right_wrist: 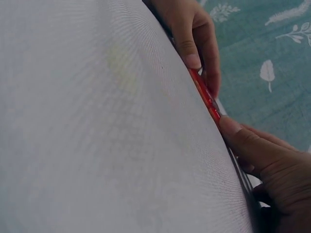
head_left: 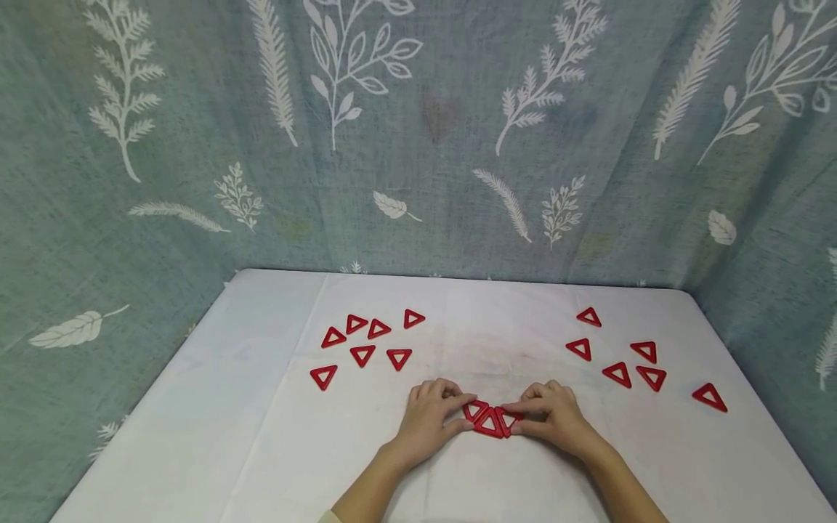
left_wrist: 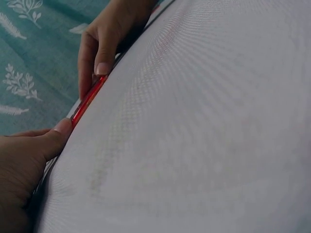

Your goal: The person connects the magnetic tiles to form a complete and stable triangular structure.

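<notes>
Red hollow triangles (head_left: 488, 432), 3 edge-to-edge on white cloth (head_left: 503, 483); left fingers (head_left: 460, 426), right fingers (head_left: 531, 428) slightly parted, each pinching 1 triangle.

Bare-handed person: left hand (head_left: 428, 415), right hand (head_left: 557, 415). Thumbnails (right_wrist: 194, 61) short, rounded. Left forearm (head_left: 373, 479) and right forearm (head_left: 617, 476) uncovered where visible. Pale cream cloth sleeve (head_left: 329, 517) on left arm, only a sliver at bottom of head view; weave too small to tell
</notes>
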Action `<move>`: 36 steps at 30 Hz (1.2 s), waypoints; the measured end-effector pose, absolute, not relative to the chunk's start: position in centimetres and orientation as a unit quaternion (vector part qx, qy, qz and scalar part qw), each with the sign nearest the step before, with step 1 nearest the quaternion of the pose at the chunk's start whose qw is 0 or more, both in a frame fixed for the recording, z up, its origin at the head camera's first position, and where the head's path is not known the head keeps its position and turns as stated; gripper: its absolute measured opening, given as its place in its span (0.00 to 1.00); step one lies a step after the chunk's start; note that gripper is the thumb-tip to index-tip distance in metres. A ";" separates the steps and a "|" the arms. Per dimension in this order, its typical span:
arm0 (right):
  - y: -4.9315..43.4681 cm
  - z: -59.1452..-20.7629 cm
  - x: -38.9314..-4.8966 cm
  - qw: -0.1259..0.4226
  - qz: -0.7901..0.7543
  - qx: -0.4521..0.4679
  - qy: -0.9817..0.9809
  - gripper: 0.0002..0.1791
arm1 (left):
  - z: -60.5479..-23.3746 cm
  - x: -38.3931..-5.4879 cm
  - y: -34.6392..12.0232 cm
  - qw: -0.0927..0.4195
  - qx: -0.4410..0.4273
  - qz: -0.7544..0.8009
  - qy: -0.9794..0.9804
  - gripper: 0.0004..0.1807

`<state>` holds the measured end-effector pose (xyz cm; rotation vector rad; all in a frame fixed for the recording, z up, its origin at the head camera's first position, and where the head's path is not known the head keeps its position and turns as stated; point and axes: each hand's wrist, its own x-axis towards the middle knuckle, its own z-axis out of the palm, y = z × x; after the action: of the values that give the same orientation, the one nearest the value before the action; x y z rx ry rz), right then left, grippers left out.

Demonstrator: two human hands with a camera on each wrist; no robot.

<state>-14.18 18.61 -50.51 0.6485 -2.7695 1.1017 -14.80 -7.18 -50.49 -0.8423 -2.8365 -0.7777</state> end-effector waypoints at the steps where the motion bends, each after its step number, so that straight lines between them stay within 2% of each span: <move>1: 18.6 -50.5 -14.2 0.045 0.361 0.212 -0.907 0.18 | -50.5 -14.8 -7.2 0.040 -0.275 -0.255 -0.926 0.22; 10: 18.7 -50.9 -13.8 0.076 0.342 0.217 -0.911 0.18 | -51.0 -14.4 -7.1 0.054 -0.276 -0.259 -0.924 0.22; 17: 18.7 -51.1 -13.8 0.127 0.346 0.220 -0.903 0.17 | -51.1 -14.3 -7.2 0.060 -0.263 -0.272 -0.924 0.22; 25: 18.8 -51.3 -13.6 0.137 0.412 0.178 -0.883 0.17 | -50.9 -14.3 -7.4 0.084 -0.263 -0.280 -0.919 0.22; 31: 19.0 -51.2 -13.7 0.176 0.457 0.165 -0.856 0.18 | -51.1 -14.5 -7.4 0.126 -0.263 -0.297 -0.909 0.22; 36: 19.3 -51.3 -13.9 0.213 0.451 0.162 -0.851 0.20 | -51.1 -14.6 -7.3 0.125 -0.252 -0.325 -0.903 0.22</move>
<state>-13.89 19.34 -51.30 0.4494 -2.3628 1.2528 -14.56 -7.32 -51.12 -0.7334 -2.6312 -0.9455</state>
